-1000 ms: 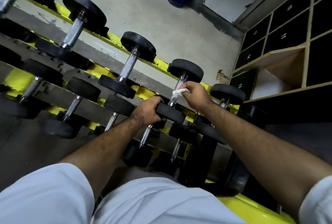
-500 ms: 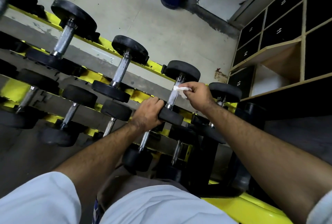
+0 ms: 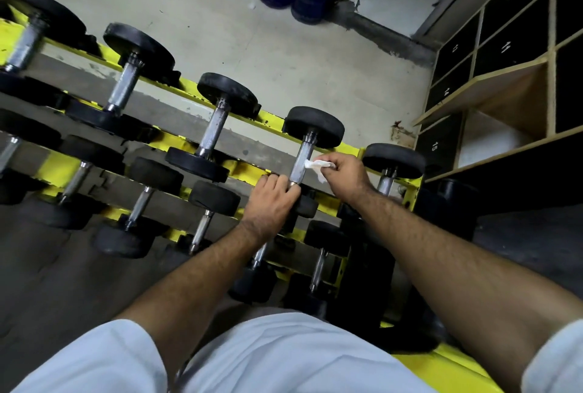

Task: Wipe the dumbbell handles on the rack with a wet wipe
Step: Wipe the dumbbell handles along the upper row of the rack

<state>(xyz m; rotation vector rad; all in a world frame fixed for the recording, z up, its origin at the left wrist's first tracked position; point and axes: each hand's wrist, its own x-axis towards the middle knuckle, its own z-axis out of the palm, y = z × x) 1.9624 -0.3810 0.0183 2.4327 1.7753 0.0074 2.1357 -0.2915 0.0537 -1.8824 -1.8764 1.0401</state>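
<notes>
Since a second ago, the wet wipe [image 3: 318, 166] has been drawn off the dumbbell handle [image 3: 302, 160] to its right side, only its left edge touching the metal. It is pinched in the curled fingers of the right hand [image 3: 345, 173]. The near weight head [image 3: 305, 205] of this dumbbell is gripped by the left hand [image 3: 271, 201], whose fingertips reach the handle's lower end. The dumbbell is carried on the top tier of the yellow rack [image 3: 350, 148], between neighbouring dumbbells. Numbered lockers [image 3: 504, 45] are seen at right.
</notes>
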